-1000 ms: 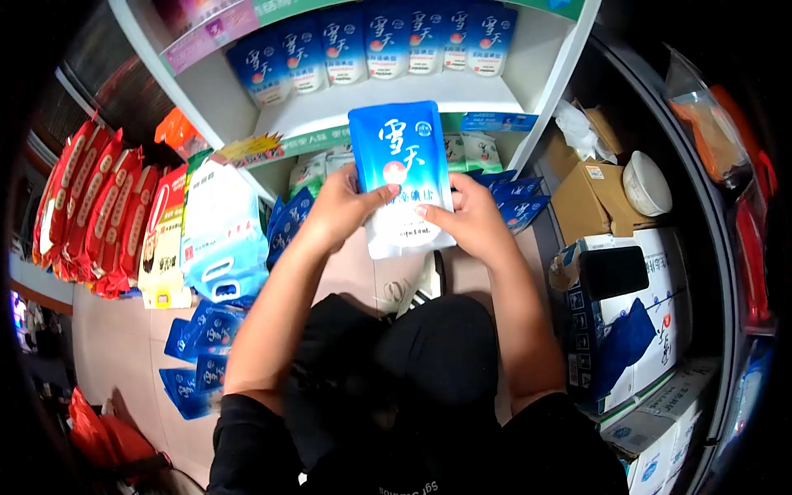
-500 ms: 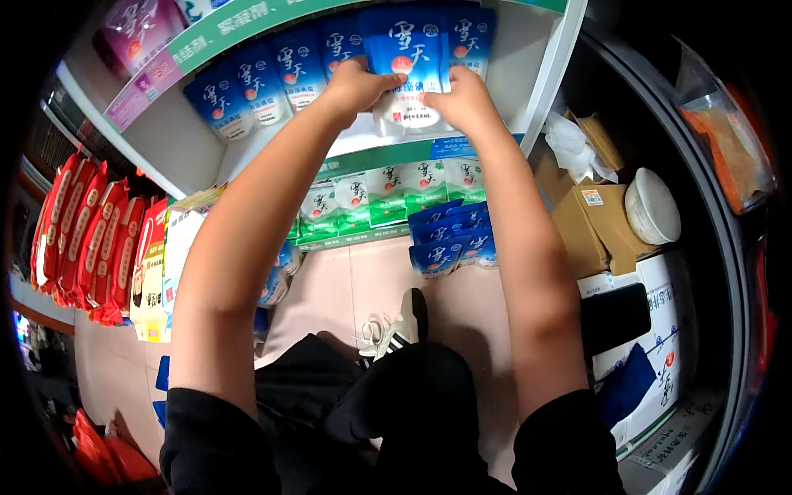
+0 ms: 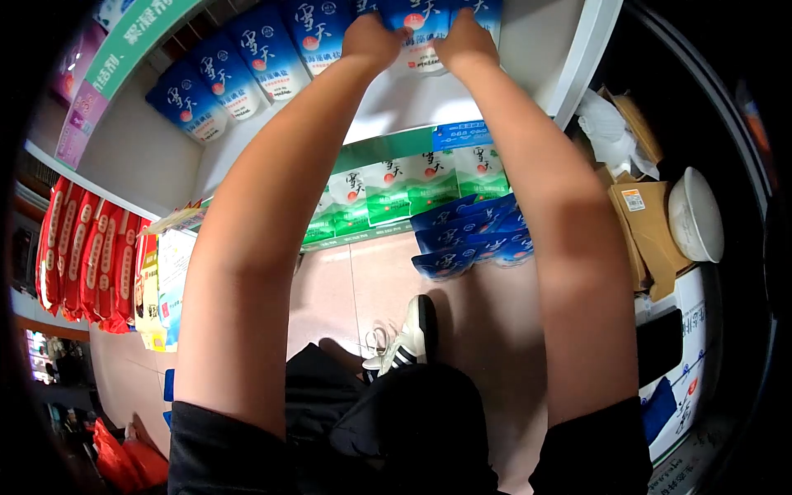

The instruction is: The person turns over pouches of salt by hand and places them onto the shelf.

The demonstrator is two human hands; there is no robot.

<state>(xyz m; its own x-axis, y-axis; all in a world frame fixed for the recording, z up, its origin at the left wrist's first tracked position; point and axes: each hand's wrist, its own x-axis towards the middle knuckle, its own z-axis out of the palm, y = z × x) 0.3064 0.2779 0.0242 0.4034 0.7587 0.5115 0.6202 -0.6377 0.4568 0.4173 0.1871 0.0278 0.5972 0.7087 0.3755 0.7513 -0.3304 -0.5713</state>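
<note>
gripping pouch (image 3: 426, 53) btwn l hand (image 3: 373, 41) & r hand (image 3: 468, 43), thumbs on front, other fingers partly hidden; it's in shelf (image 3: 392, 107) w/ blue pouches (image 3: 266, 54), above green packs (image 3: 433, 180).

White bowl (image 3: 697, 216) beside a cardboard box (image 3: 650, 227), red packets (image 3: 85, 256) (upright in a row), black phone (image 3: 662, 342)

Head view, forward and down.
</note>
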